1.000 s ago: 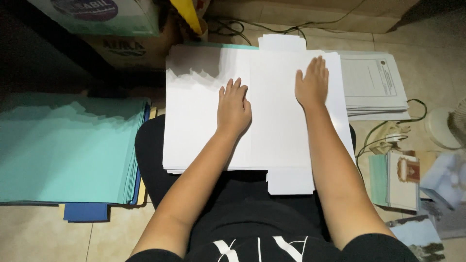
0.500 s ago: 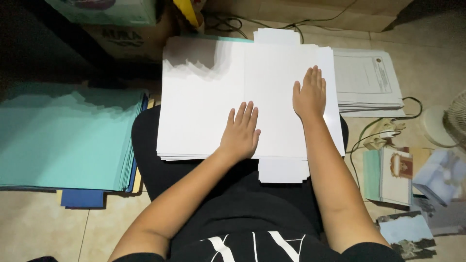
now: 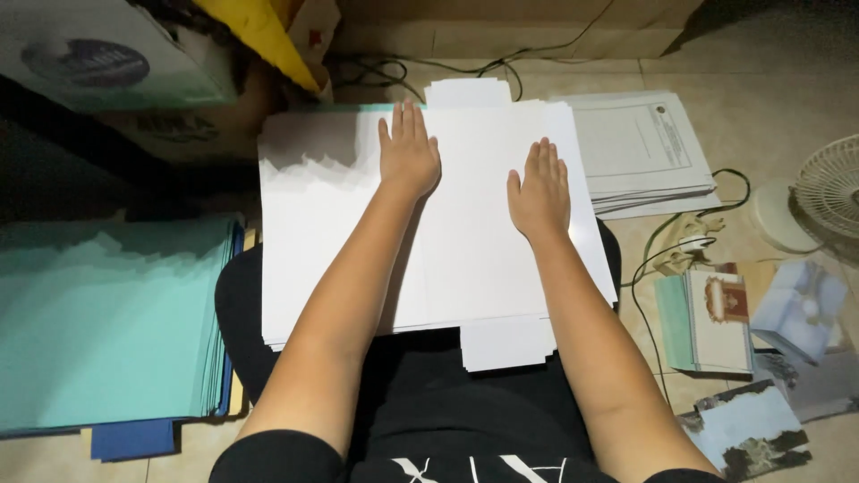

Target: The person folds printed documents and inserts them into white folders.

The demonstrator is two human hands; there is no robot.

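**White card stack under two flat palms, lap position**

While both arms are being stretched forward, the stack of white sheets [image 3: 483, 268] is being borne across the person's lap, its long axis running left to right and its far edge lying towards the cardboard boxes [image 3: 179, 98].

- Left hand [image 3: 409, 152]: being pressed flat on the stack, fingers straight and close together, nothing gripped. It is being placed near the far edge of the stack, a little left of the stack's middle.
- Right hand [image 3: 540, 192]: likewise being laid open and flat, palm down, nothing gripped. It is being kept on the right part of the stack, nearer the person than the left hand, so the left hand is the one lying nearer the stack's far edge.
- Tabs: one narrow white tab is being shown beyond the far edge of the stack, another beyond its near edge.

Around the stack: a pile of teal sheets [image 3: 107, 322] is being kept to its left; a pile of printed papers [image 3: 640, 148] just beside its right far corner; cables [image 3: 662, 250], small booklets [image 3: 711, 317] and a white fan [image 3: 828, 192] further to its right.
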